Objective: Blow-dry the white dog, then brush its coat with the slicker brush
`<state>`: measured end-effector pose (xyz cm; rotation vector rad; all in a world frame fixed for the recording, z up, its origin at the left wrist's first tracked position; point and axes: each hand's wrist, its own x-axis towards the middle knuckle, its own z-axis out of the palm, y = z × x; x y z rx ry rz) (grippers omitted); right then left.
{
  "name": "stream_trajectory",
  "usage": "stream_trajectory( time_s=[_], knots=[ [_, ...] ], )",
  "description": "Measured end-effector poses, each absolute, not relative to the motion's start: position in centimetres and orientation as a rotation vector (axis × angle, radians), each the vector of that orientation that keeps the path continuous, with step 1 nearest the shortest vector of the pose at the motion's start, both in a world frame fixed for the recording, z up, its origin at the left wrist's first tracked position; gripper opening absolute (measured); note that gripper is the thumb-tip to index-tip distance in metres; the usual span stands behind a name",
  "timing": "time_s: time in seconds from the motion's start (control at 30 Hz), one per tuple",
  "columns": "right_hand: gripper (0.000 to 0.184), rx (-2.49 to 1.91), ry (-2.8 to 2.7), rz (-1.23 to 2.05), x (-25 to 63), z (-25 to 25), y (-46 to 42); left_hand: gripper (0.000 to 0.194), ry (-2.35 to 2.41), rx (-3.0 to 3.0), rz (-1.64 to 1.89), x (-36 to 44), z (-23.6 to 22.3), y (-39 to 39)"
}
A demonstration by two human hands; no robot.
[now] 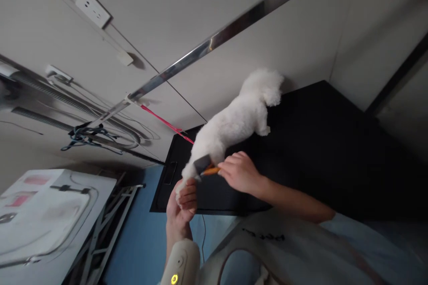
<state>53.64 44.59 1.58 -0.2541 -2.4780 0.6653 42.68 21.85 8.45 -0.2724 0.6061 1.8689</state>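
Note:
A white fluffy dog (230, 120) stands on a black grooming table (301, 151), its body slanting across the view. My left hand (183, 200) is closed around one of its legs near the paw. In my right hand (241, 173) is a slicker brush (202, 164) with an orange handle and a dark head, gripped by the handle. The brush head lies against the fur of the same leg, just above my left hand. A pink strap (163, 122) runs from an overhead metal bar toward the dog, and its far end is hidden by the fur.
The shiny metal bar (200, 51) crosses above the dog. Blue cords (92, 137) hang tangled on its lower end. Sockets (93, 8) and grey hoses sit along the wall. To the left stand a white cabinet (50, 227) and a folded metal ladder (110, 236) on a blue floor.

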Motion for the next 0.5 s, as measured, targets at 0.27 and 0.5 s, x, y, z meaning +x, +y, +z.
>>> stream_trajectory(
  time_s=[0.27, 0.5],
  knots=[
    [0.020, -0.607, -2.363, 0.697, 54.8, -0.9, 44.9, 0.012, 0.512, -0.182, 1.873, 42.6, 9.3, 21.8],
    [0.018, -0.401, -2.429, 0.763, 53.6, 1.1, 45.7, 0.018, 0.837, -0.068, 1.819, 42.5, 8.6, 21.1]
  ],
)
